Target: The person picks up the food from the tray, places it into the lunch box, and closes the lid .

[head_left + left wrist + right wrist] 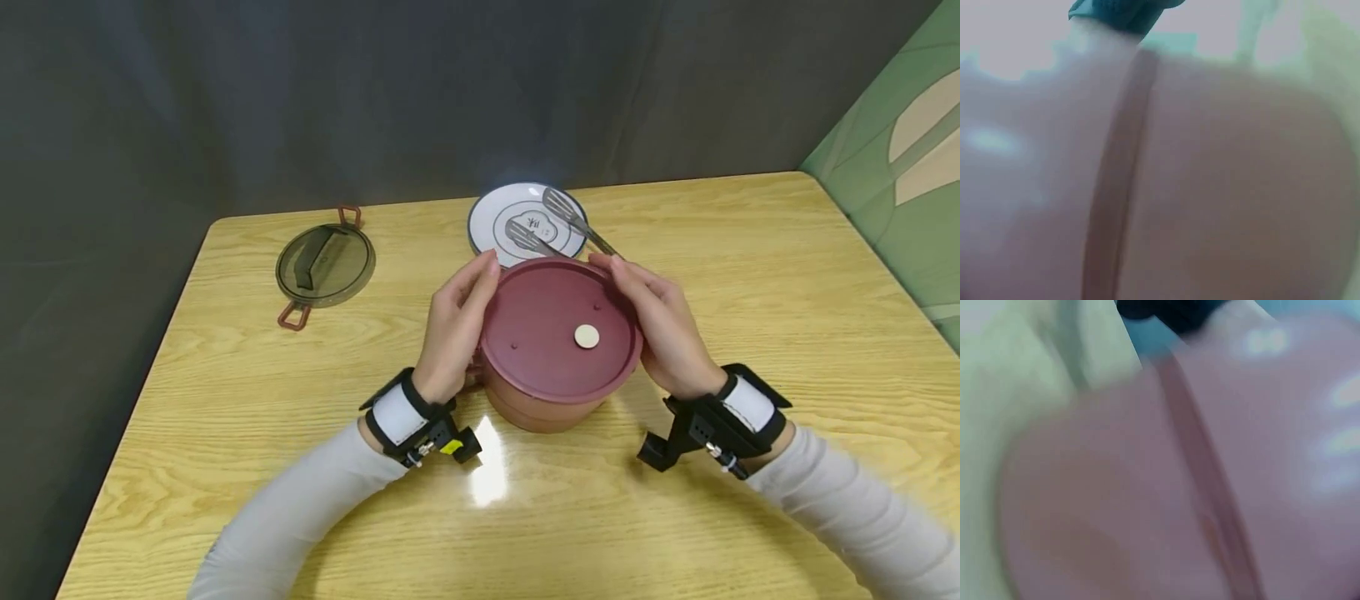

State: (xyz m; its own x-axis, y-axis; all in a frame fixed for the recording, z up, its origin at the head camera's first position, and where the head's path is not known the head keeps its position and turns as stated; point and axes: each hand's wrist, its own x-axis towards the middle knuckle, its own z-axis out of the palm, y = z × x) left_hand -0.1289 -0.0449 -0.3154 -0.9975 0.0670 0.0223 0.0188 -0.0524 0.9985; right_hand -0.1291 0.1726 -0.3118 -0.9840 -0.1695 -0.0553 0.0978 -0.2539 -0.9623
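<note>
Between both hands is a round pot point(555, 325), with a pinkish side and a flat dark red face upward; I cannot tell whether that face is a cover or the base. A cream disc and small nubs sit on it. My left hand point(459, 329) grips the pot's left side, thumb near the rim, close to a partly hidden handle. On the opposite side my right hand point(667, 329) holds it, its fingers partly hidden. Up close and blurred, the pot's side fills the left wrist view point(1241, 175) and the right wrist view point(1085, 487), crossed by a darker band.
Behind the pot lies a white plate point(487, 221) with a blue rim. Two grey slotted utensils point(573, 215) rest across it, their lower ends partly hidden. At the table's left is a see-through lid point(341, 271) with red side loops. A dark curtain point(420, 100) hangs behind the table.
</note>
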